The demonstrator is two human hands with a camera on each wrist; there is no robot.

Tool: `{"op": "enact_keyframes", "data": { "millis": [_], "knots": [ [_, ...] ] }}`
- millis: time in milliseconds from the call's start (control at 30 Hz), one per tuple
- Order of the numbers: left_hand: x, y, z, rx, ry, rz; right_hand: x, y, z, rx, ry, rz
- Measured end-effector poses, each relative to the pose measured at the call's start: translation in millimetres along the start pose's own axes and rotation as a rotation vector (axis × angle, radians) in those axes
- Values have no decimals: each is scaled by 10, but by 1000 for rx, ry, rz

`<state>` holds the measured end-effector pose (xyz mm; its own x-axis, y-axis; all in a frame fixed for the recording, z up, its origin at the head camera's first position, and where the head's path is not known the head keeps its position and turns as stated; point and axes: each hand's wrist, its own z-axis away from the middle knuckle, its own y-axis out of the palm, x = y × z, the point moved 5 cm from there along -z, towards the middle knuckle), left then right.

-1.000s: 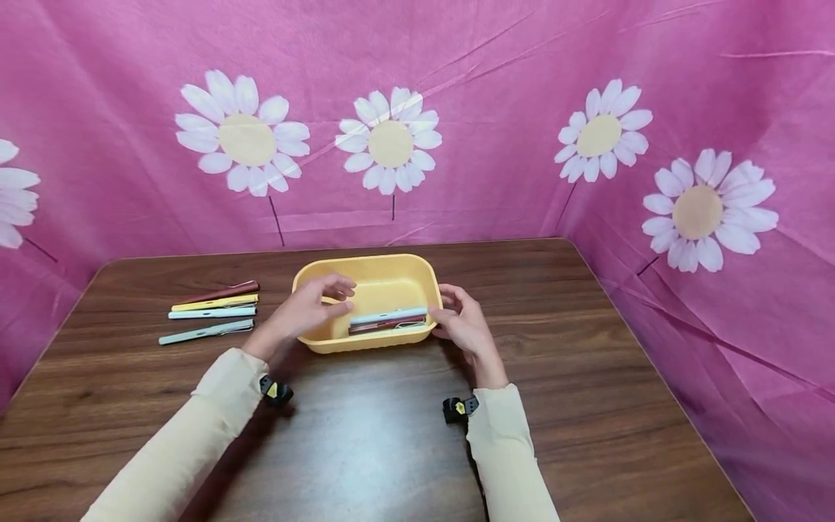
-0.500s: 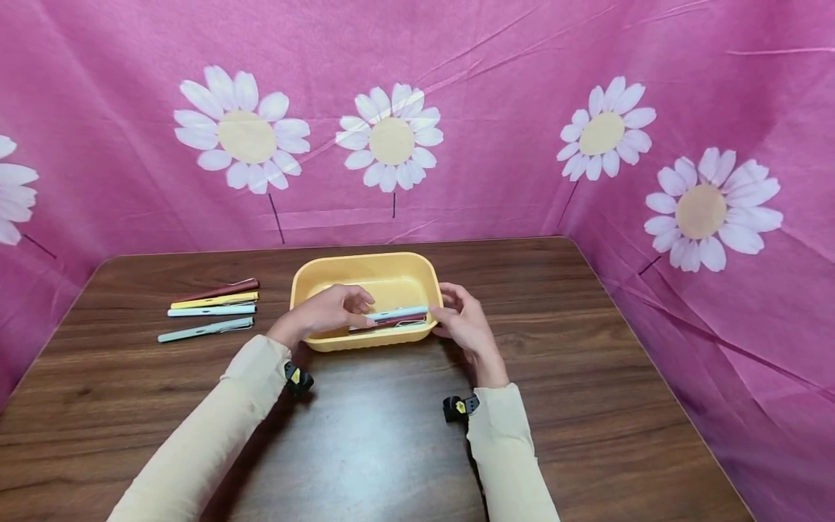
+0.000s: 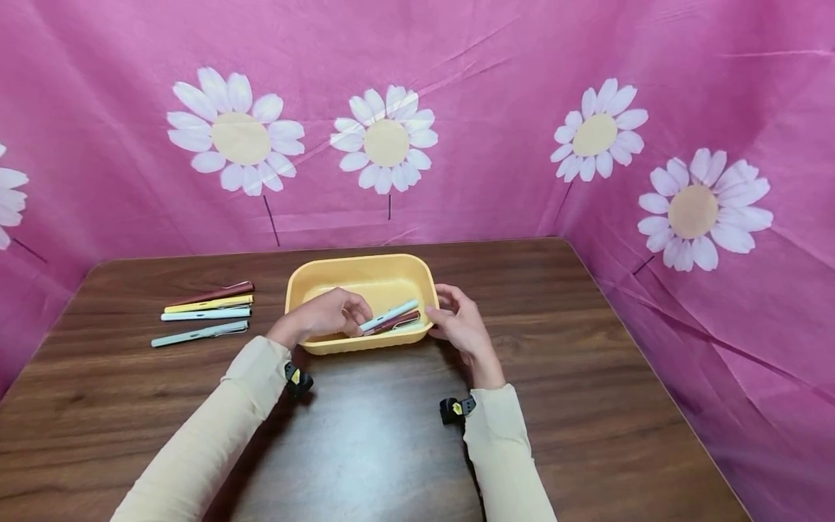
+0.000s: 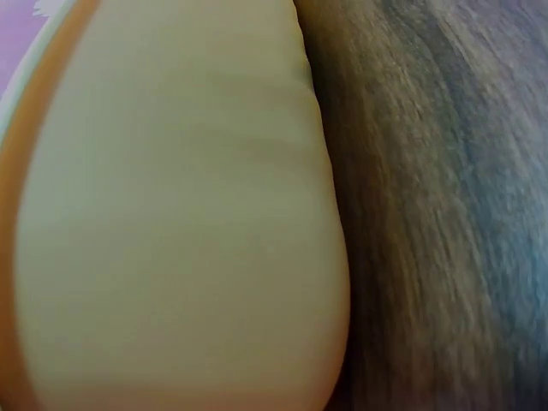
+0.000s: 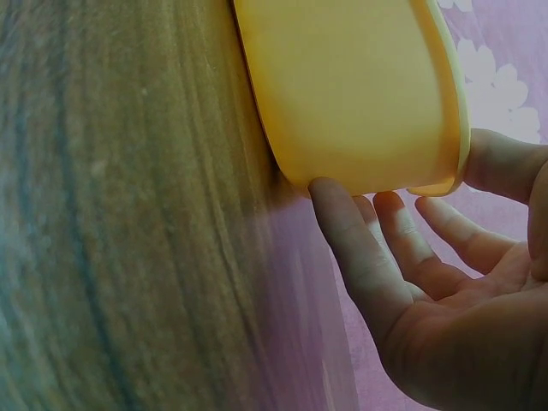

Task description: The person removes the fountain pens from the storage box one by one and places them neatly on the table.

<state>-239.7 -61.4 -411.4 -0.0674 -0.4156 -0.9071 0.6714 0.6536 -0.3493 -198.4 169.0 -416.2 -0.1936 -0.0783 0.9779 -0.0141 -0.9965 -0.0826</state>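
A yellow plastic tray point(image 3: 385, 278) sits on the table, with several pens in its front right part. Reaching over the tray's left end, my left hand point(image 3: 324, 313) has its curled fingers on the near end of a light blue pen point(image 3: 395, 312); its fingertips are partly hidden. That pen slants across a dark red pen point(image 3: 403, 320). My right hand point(image 3: 463, 332) grips the tray's right end, thumb at the rim and fingers against the outer wall point(image 5: 360, 103). In the left wrist view a pale yellow wall point(image 4: 180, 205) fills much of the frame, and no hand shows.
Left of the tray, several pens lie in a rough row: a dark red pen point(image 3: 215, 293), a yellow pen point(image 3: 212, 303), a light blue pen point(image 3: 209, 315) and a grey-green pen point(image 3: 198, 334). A pink daisy cloth point(image 3: 483, 159) hangs behind the wooden table point(image 3: 561, 377).
My left hand has moved right, down into the tray, and onto the light blue pen. The pen has turned from nearly level to slanted. My right hand has kept its grip on the tray.
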Motion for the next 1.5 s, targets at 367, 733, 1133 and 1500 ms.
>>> {"op": "enact_keyframes", "data": {
  "millis": [367, 733, 1133, 1500],
  "knots": [
    [-19, -44, -21, -99, -6, -88, -3, 11, 0, -6, 0, 13],
    [-241, -244, 110, -361, 71, -279, 13, -6, -4, -13, 1, 12],
    [-237, -435, 325, -521, 101, -180, 10, 26, 8, -11, 3, 6],
    [-194, -639, 542, -638, 29, 233, 25, 13, -5, 0, 1, 5]
  ]
}}
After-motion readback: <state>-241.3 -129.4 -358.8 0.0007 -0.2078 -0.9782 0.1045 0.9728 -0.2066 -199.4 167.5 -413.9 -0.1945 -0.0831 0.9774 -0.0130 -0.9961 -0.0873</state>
